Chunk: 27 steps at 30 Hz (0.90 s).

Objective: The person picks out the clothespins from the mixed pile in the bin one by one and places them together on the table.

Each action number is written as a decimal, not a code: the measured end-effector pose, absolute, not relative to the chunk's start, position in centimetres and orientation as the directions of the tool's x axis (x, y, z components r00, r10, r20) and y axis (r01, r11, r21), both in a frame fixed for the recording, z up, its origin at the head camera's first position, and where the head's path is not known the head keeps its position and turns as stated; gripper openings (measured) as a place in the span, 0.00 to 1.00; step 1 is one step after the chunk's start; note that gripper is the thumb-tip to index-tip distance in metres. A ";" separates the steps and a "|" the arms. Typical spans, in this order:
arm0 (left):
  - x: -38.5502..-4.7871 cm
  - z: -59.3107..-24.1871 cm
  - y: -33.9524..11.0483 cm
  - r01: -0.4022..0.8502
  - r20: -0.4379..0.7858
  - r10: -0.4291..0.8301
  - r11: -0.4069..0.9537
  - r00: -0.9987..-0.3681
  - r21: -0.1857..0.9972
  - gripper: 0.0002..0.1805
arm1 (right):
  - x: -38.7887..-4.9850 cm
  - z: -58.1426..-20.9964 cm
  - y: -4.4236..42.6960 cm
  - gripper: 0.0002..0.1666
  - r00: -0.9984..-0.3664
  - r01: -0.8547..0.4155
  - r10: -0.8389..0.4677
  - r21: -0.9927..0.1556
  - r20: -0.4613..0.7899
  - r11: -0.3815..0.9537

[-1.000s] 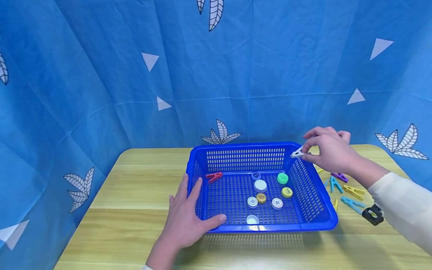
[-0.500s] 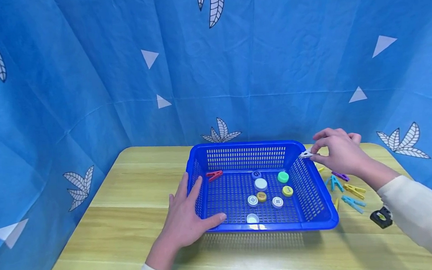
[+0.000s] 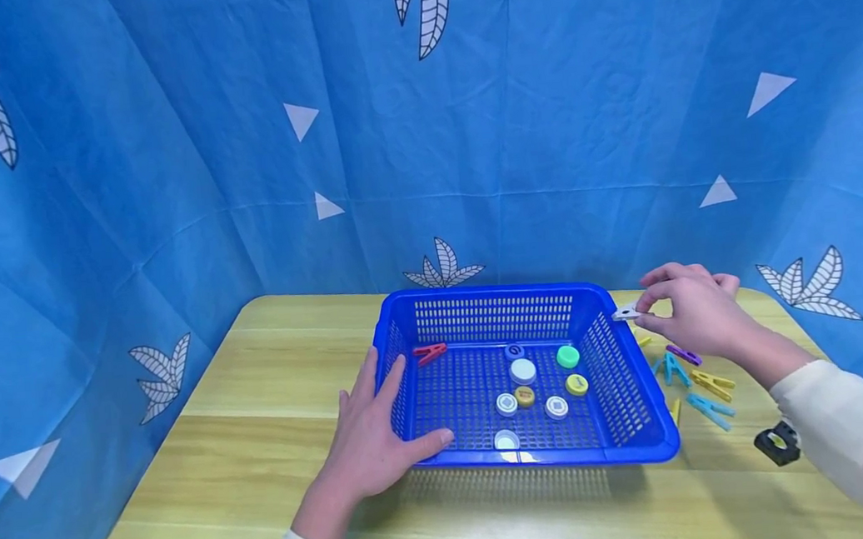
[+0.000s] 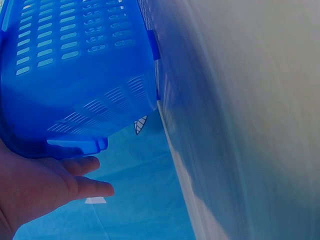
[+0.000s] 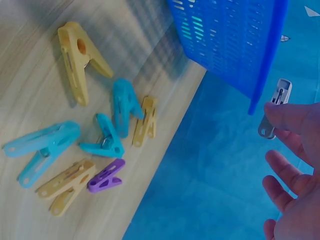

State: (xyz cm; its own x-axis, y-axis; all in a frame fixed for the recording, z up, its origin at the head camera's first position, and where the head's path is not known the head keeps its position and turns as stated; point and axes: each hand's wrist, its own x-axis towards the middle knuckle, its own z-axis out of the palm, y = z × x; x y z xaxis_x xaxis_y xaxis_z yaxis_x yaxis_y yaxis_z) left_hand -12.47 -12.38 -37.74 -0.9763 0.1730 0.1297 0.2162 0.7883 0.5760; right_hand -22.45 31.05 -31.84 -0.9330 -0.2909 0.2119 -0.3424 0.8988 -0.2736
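A white clothespin (image 3: 625,312) is pinched between the thumb and index finger of my right hand (image 3: 693,314), at the right rim of the blue basket (image 3: 527,458). In the right wrist view, the clothespin (image 5: 281,92) lies close to the basket's rim, its lower end under the thumb. Whether it touches the rim is unclear. At the basket's left front corner rests my left hand (image 3: 372,441), fingers spread along the left side and thumb over the front rim. Inside the basket lie a red clothespin (image 3: 431,353) and several bottle caps, among them a green cap (image 3: 568,356).
Right of the basket, several loose clothespins lie on the wooden table (image 3: 260,398), including a purple clothespin (image 5: 106,176), a large yellow clothespin (image 5: 77,60) and a blue clothespin (image 5: 42,150). A blue patterned curtain (image 3: 422,136) hangs behind the table.
My right hand has moved right with the white clothespin, from over the inside of the basket to its right rim. The left hand has stayed in place.
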 end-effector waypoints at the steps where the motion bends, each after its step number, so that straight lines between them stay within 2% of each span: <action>1: -12.5 -37.7 -12.4 0.220 0.135 0.174 0.789 -0.975 0.574 0.63 | -22.4 -31.8 31.2 0.05 -0.933 -0.342 -0.290 -0.272 0.215 0.900; 27: -12.4 -37.6 -12.4 0.214 0.129 0.171 0.790 -0.977 0.574 0.63 | -21.0 -33.8 35.0 0.03 -0.956 -0.276 -0.230 -0.292 0.184 0.916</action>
